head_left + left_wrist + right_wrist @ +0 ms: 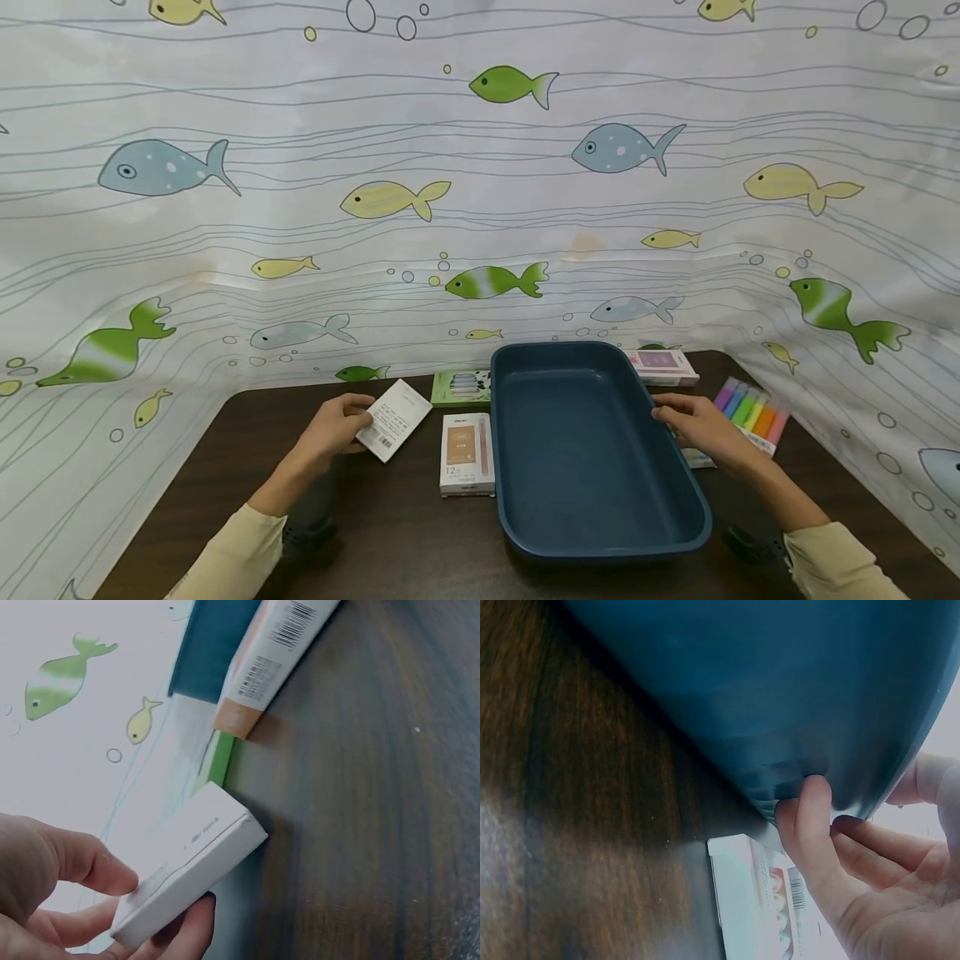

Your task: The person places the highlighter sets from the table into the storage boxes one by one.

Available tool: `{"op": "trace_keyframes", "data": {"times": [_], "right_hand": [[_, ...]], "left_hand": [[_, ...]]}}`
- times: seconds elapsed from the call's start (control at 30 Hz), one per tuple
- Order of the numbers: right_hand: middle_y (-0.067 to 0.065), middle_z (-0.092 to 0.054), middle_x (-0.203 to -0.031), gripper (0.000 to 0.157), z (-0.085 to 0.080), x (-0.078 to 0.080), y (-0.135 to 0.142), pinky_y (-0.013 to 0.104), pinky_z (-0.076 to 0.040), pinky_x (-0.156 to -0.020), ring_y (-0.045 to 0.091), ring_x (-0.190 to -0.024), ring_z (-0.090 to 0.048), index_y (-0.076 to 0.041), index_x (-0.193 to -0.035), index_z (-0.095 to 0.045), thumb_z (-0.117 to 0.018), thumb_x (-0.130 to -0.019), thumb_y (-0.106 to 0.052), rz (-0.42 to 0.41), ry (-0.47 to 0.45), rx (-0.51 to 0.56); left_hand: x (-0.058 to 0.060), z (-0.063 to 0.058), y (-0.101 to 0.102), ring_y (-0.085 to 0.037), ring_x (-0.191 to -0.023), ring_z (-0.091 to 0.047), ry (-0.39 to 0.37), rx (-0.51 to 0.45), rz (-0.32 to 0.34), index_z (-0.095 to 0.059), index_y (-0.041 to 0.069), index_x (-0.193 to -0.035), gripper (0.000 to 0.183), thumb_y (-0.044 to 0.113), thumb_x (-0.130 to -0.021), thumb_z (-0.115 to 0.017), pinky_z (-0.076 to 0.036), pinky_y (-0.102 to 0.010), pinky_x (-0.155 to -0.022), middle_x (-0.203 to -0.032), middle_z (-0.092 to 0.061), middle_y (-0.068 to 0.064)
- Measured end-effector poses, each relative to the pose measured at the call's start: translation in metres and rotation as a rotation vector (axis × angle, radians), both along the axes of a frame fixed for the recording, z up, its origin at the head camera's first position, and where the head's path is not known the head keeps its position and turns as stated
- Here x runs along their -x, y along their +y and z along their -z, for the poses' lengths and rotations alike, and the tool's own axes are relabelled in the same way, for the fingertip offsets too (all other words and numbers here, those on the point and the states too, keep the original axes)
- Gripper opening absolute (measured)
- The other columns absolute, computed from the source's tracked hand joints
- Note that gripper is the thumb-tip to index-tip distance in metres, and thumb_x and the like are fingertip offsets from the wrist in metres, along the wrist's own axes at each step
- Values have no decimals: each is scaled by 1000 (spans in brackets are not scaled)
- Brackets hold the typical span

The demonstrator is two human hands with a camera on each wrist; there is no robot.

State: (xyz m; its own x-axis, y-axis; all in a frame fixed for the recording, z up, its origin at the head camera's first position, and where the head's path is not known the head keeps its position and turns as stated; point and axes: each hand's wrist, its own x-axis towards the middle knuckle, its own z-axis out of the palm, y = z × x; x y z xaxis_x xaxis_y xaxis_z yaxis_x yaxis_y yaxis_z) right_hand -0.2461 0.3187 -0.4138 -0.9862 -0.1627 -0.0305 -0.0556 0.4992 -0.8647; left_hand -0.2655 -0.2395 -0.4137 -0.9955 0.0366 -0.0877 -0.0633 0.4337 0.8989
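Observation:
My left hand (pixel 335 425) holds a small white box (pixel 395 419) by its left edge, tilted above the table. Closer in, the left wrist view has the thumb on one face of that white box (pixel 191 862) and the fingers beneath it. At the right rim of a deep blue tray (pixel 517 533), my right hand (pixel 701 427) grips the side. The right wrist view puts its fingers (pixel 814 817) against the outer wall, while the thumb passes behind the rim, its tip hidden. The tray's floor is bare.
Left of the tray lies a white-and-orange box (pixel 467 475), with a green box (pixel 457 389) behind it. Beyond the right side are a pink-and-white box (pixel 663 367) and a set of coloured markers (pixel 750 408). A fish-patterned sheet (pixel 390 275) backs the dark table (pixel 405 533).

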Motion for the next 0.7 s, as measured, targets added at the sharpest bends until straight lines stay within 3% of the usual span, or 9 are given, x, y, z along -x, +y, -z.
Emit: {"op": "trace_keyframes", "data": {"times": [0.4,0.7], "right_hand": [[32,-55,-136,58,-4,-2,0,55,-57,-84,43,-115,-61,10,-147,-46,-54,-108,-32,4,3,-21],[31,-55,-136,59,2,-1,1,54,-57,-85,41,-116,-60,10,-147,-45,-55,-107,-33,11,-11,-4]], "left_hand": [[-1,-6,-3,-29,-95,-66,-49,-157,21,-49,-10,-143,44,0,-99,-53,-60,-46,-77,-124,-54,-25],[-2,-18,-5,-32,-98,-66,-31,-225,91,-45,-12,-144,47,0,-100,-55,-59,-48,-80,-124,-52,-28]]}}
